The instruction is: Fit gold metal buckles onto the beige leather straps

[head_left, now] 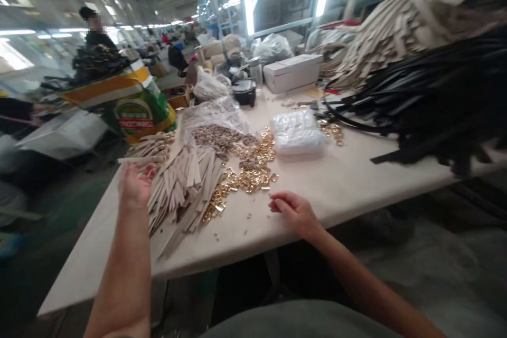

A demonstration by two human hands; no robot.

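At the table's left side, my left hand (135,186) has its fingers apart and partly curled. Its fingertips are right by a beige strap (142,159) lying across the edge of a small strap pile; whether they touch it is blurred. Beside that hand, a larger heap of flat beige straps (182,185) fans out over the tabletop. My right hand (295,214) hovers at the front edge, thumb and fingers closed together. Anything pinched there is too small to name. Gold metal buckles (251,177) lie heaped between the hands, with tiny loose bits in front.
Small brown pieces (222,140) spill from a clear plastic bag. A plastic-wrapped packet (297,133) and a white box (293,72) stand behind. Black straps (435,95) hang over the right edge. A green-yellow sack (137,105) stands left; a person (97,31) is beyond.
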